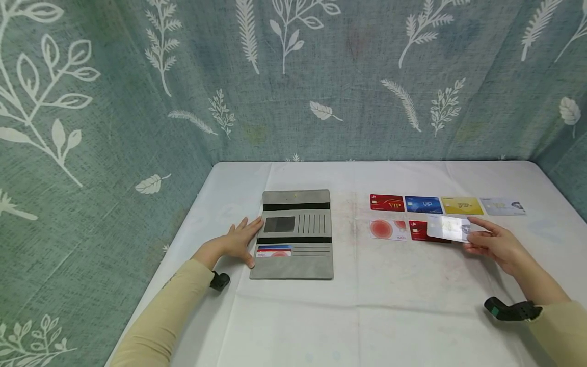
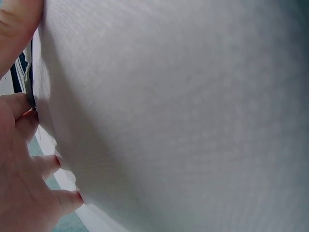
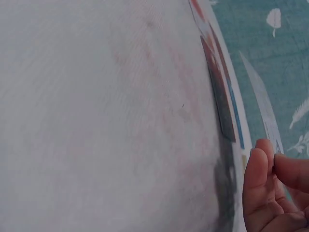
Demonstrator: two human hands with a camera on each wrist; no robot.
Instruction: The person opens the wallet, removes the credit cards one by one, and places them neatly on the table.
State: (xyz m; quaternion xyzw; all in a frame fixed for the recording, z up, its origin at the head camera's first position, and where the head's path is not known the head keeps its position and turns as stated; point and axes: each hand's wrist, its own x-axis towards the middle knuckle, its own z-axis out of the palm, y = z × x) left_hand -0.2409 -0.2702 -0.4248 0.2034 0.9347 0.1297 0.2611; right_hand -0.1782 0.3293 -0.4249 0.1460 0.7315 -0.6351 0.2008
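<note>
shiny pale card [image 1: 448,228], well to the right of the grey wallet [image 1: 291,268], lifted off the white tablecloth [image 1: 293,326] and pinched at its right end between thumb and fingers of the right hand [image 1: 497,244]; nearly edge-on in the right wrist view. just beneath it in the head view, partly covered: a dark red card [image 1: 418,231]. left of that, a white card with red circles [image 1: 388,229]. beyond these, in a straight row from left to right, lying flat: a red card marked "vip" [image 1: 387,203], a blue card likewise marked [image 1: 424,204], a yellow card [image 1: 462,205] and a lilac card [image 1: 503,206].

farther left, grey wallet unfolded flat, with two black bands, a dark window [image 1: 279,224] and rows of slots. tucked into the lower left slots, edges showing: several cards [image 1: 273,253], the front one white with red print. at the wallet's left edge, touching it with fingers spread and extended, thumb near the lower corner: the left hand [image 1: 237,240].

at each wrist, a small black device [image 1: 220,281], close to a pale yellow sleeve [image 1: 169,311]. white tablecloth creased and faintly stained pink. at back and sides, a grey-green curtain [image 1: 114,127] printed with white leaves and sprigs.
</note>
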